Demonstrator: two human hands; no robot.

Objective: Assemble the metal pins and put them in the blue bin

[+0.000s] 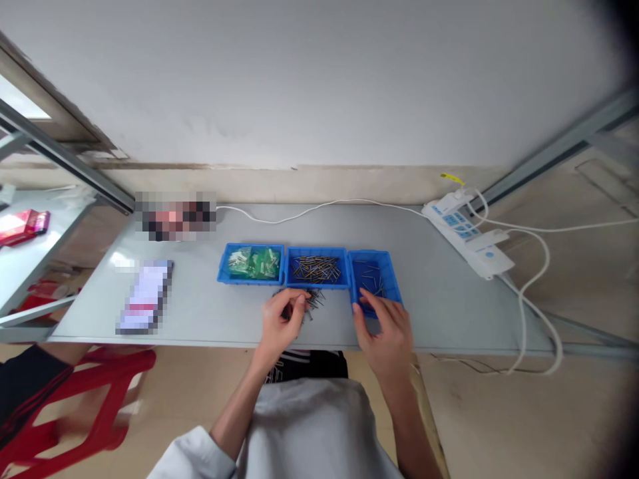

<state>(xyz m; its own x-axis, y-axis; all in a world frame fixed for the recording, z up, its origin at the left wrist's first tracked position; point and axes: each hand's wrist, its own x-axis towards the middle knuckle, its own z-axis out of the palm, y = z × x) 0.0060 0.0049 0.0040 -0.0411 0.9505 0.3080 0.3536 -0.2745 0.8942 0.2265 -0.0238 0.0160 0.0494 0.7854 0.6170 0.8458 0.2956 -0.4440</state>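
Three blue bins stand in a row on the grey table (200, 313). The left bin (251, 263) holds green parts, the middle bin (316, 267) holds several dark pins, and the right bin (373, 278) holds a few pins. A loose heap of pins (315, 299) lies in front of the middle bin. My left hand (282, 320) is curled beside that heap, fingertips pinched on something too small to name. My right hand (387, 327) rests at the near edge of the right bin, fingers spread and touching its rim.
A white power strip (466, 231) with cables lies at the table's right back, its white cord running along the back edge. A blurred flat object (146, 296) lies at the left. A red stool (94, 399) stands on the floor to the left.
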